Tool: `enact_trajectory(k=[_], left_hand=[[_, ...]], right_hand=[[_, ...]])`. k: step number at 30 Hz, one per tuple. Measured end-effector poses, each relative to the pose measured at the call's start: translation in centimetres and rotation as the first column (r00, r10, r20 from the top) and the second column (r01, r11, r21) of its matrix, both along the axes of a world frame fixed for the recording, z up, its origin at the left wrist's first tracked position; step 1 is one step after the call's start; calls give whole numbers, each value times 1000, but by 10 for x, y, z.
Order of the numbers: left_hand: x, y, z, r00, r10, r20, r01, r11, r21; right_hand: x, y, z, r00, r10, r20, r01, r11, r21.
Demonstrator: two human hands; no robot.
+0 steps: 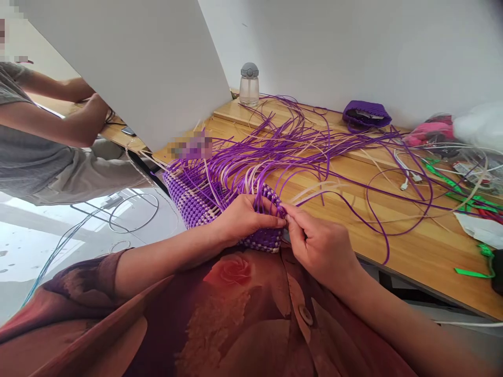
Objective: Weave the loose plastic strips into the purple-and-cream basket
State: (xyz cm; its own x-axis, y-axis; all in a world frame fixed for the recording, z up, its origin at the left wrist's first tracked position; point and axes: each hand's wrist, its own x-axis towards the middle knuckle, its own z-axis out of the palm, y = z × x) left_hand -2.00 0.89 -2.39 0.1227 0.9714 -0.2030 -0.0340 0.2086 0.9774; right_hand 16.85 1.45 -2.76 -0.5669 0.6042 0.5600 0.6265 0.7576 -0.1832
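A purple and cream woven basket (196, 207) rests at the table's front edge, against my body. Long loose purple and cream strands (271, 141) fan out from its top across the table. My left hand (251, 215) is closed at the basket's near right corner, thumb and fingers pinching its rim. Right beside it, my right hand (316, 235) is closed too, thumb and forefinger pinched on a purple strand at that corner. The fingertips of both hands almost meet, and they hide the exact spot where the strand enters the weave.
A clear bottle with a grey lid (249, 86) stands at the back by the white partition (157, 68). A small purple pouch (367, 114) lies near the wall. White cables (406, 170), green strips (471, 272) and plastic bags are at right. Another person (47, 136) sits at left.
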Motion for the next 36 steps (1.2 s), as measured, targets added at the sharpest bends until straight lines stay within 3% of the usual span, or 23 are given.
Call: enact_trajectory(k=[7,12,15,17,19,20,22,25,27,29,32,34,36], left_hand=[[-9,8,12,947,-132,-293,143,990,17],[-5,7,5,972,-12,-235,22,999,37],[-1,3,3,966,7,-259,6,999,49],[1,1,4,941,10,-339,12,998,62],[2,0,7,906,34,-422,6,996,93],[2,-1,7,891,48,-452,3,994,113],[1,-1,8,882,64,-467,2,990,140],[0,0,6,881,59,-469,6,991,135],[-1,0,4,867,56,-496,7,992,123],[-2,0,3,851,61,-521,2,993,120],[-2,1,4,844,84,-529,-11,990,141],[-2,1,6,845,99,-526,-23,989,149],[-1,1,7,844,117,-523,-47,988,145]], right_hand=[[-6,0,-3,982,25,187,-7,995,-98],[-7,-1,-4,998,59,26,-49,957,-285],[-9,1,-7,993,101,-67,-121,875,-469],[-10,3,-10,976,147,-160,-215,769,-602],[-10,2,-12,952,191,-240,-305,673,-674],[-8,2,-12,945,208,-251,-325,661,-677],[-1,0,-12,951,224,-213,-308,739,-599],[12,2,-11,972,186,-146,-219,939,-265],[18,7,-11,982,144,-124,-152,986,-63],[20,12,-12,989,112,-94,-109,994,31],[17,14,-16,982,100,-163,-102,995,-4],[16,9,-19,966,91,-244,-128,981,-143],[15,3,-23,964,108,-244,-189,921,-341]])
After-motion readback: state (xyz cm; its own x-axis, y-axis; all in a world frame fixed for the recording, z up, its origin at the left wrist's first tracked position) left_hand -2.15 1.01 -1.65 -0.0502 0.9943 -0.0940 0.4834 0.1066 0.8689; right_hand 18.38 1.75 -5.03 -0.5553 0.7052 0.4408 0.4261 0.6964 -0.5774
